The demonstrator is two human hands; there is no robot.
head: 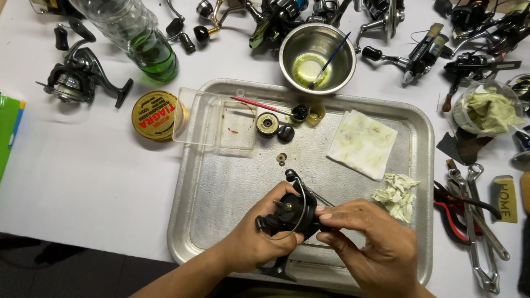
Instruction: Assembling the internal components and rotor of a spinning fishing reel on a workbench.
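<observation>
Two hands meet over the near part of a metal tray (419,182) on the white counter (99,182), both on a black fishing reel (290,212). The left hand (256,240) cups the reel body from below, its fingers wrapped round it. The right hand (370,243) pinches a small part at the reel's right side between thumb and forefinger tips. The spool looks to be off, leaving a bare shaft, so this reads as a stripping or servicing step on the reel's side; the next move likely calls for a firm left grip while the right works that part with a fine pinch. The reel's foot points toward the person and its wire arm loops up away, so the long axis runs near to far, tilted slightly.
</observation>
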